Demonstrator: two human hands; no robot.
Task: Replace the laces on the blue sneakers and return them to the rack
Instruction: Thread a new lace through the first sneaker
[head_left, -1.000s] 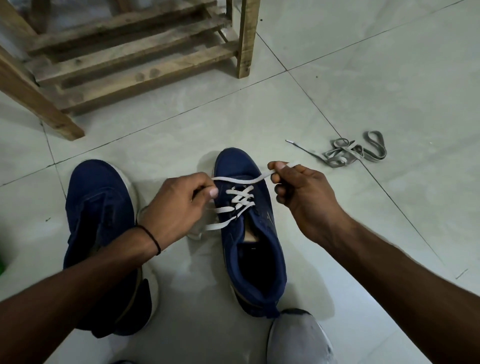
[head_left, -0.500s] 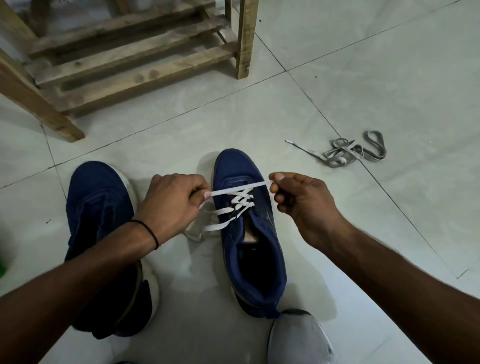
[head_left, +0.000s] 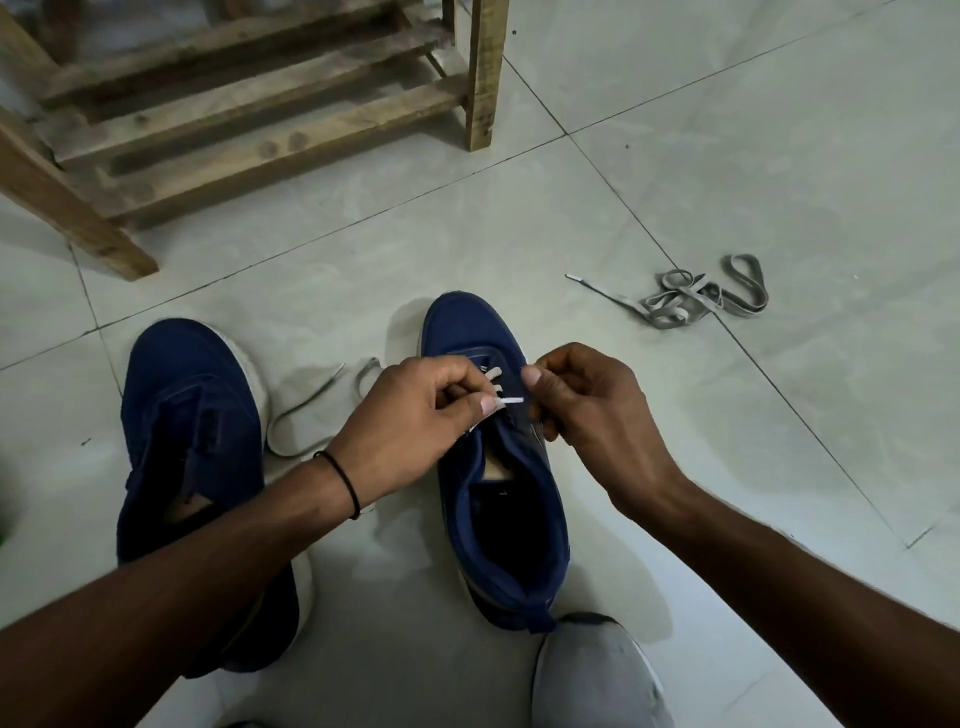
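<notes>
Two blue sneakers stand on the tiled floor. The right sneaker (head_left: 498, 499) is partly laced with a white lace (head_left: 506, 400). My left hand (head_left: 410, 421) pinches that lace over the eyelets, its white tip sticking out past my thumb. My right hand (head_left: 587, 410) is closed just across from it, on the shoe's right side; I cannot see what its fingers hold. A loose loop of the lace (head_left: 306, 415) trails on the floor between the shoes. The left sneaker (head_left: 187, 415) has no lace, and my left forearm crosses over its heel.
A wooden slatted shoe rack (head_left: 249, 109) stands at the back left. A bundle of grey old laces (head_left: 696, 299) lies on the floor to the right. A grey-clad knee (head_left: 592, 675) shows at the bottom edge.
Both hands have come together over the right sneaker's eyelets. The lace stretched taut between them earlier is now slack, and a loop of it has dropped to the floor on the left.
</notes>
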